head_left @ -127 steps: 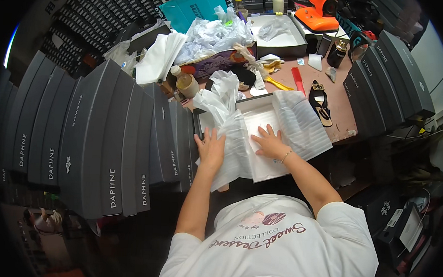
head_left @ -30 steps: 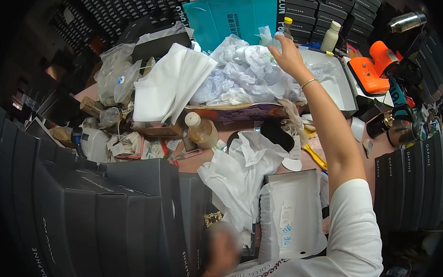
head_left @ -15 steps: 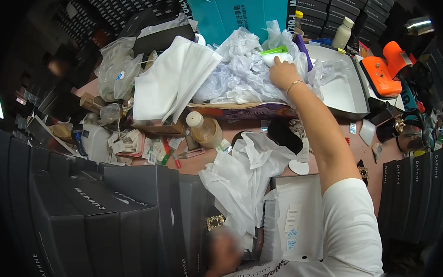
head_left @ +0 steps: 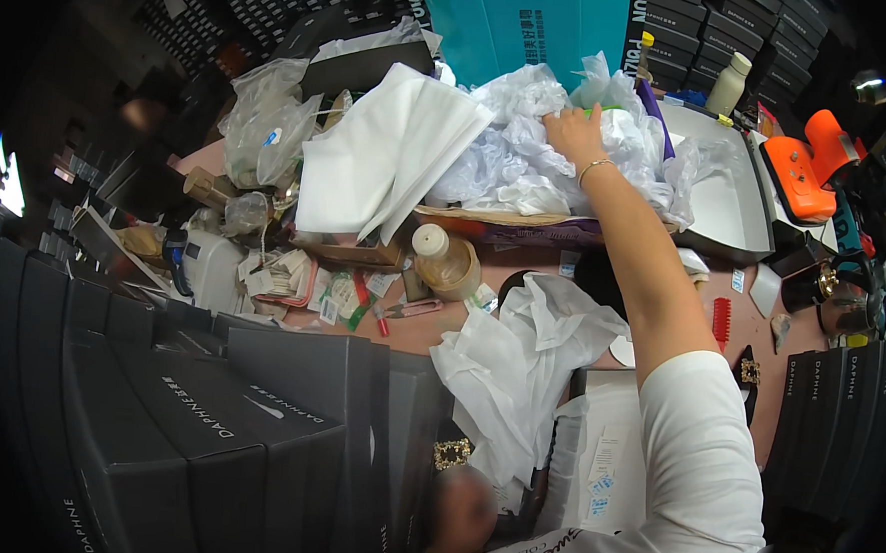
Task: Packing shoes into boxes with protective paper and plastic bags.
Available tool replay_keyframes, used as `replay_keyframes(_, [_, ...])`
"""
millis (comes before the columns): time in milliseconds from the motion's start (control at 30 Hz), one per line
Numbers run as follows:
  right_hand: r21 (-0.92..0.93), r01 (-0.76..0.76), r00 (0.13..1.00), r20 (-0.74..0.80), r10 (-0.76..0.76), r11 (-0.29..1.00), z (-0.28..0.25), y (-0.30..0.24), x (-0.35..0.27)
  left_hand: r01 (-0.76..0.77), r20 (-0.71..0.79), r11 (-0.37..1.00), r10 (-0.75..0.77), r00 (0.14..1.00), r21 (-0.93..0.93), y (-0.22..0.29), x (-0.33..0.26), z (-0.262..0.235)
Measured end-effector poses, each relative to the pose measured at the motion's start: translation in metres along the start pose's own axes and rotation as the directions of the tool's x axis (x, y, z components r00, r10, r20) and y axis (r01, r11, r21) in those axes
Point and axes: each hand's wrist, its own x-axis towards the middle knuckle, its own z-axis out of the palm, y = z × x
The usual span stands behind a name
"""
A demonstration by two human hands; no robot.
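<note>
My right hand (head_left: 576,135) reaches forward, resting on a heap of crumpled white wrapping (head_left: 520,145) in a wide box (head_left: 526,227). Its fingers are apart; their tips are partly sunk in the heap. Beside them shows a bit of a green strip (head_left: 610,110). Down near my body, my left hand (head_left: 464,513) is blurred, closed on what looks like a shoe with a gold ornament (head_left: 452,453), mostly hidden. White tissue paper (head_left: 531,351) spills in front of it. An open shoebox lined with white (head_left: 606,425) lies partly under my right arm.
Dark shoeboxes (head_left: 205,414) crowd the left; more boxes (head_left: 837,397) stand on the right. A stack of white sheets (head_left: 379,153), a pale-capped bottle (head_left: 446,264), an orange device (head_left: 799,180) and a second gold-ornamented item (head_left: 750,372) are on the pink table (head_left: 441,321).
My right hand has shifted from beside the green strip to the crumpled wrapping left of it. The whole view has shifted. My left hand stays by the gold ornament.
</note>
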Motion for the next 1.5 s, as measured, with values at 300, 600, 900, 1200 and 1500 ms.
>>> replay_keyframes(300, [0.806, -0.099, 0.899, -0.178, 0.399, 0.583, -0.069, 0.032, 0.011, -0.046, -0.06, 0.998, 0.043, 0.997, -0.046, 0.0, -0.004, 0.005])
replay_keyframes(600, [0.983, 0.15, 0.892, -0.089, 0.442, -0.104, -0.173, 0.042, -0.086, -0.158, -0.067, 0.987, 0.155, 0.986, -0.038, 0.004, 0.001, -0.001])
replay_keyframes(900, [0.912, 0.317, 0.914, -0.219, -0.343, 0.26, -0.276, -0.064, -0.413, -0.011, -0.007, 0.442, 0.01, 1.0, -0.897, 0.105, -0.01, -0.031])
replay_keyframes(1200, [0.965, 0.012, 0.832, 0.137, 0.538, -0.263, -0.254, -0.069, -0.587, 0.177, 0.197, -0.123, -0.178, 0.964, -0.976, 0.12, -0.002, -0.009])
replay_keyframes(1500, [0.882, -0.24, 0.756, 0.432, 0.491, -0.406, -0.254, 0.012, -0.716, 0.031, 0.022, 0.053, -0.167, 0.986, -0.998, 0.12, 0.006, -0.031])
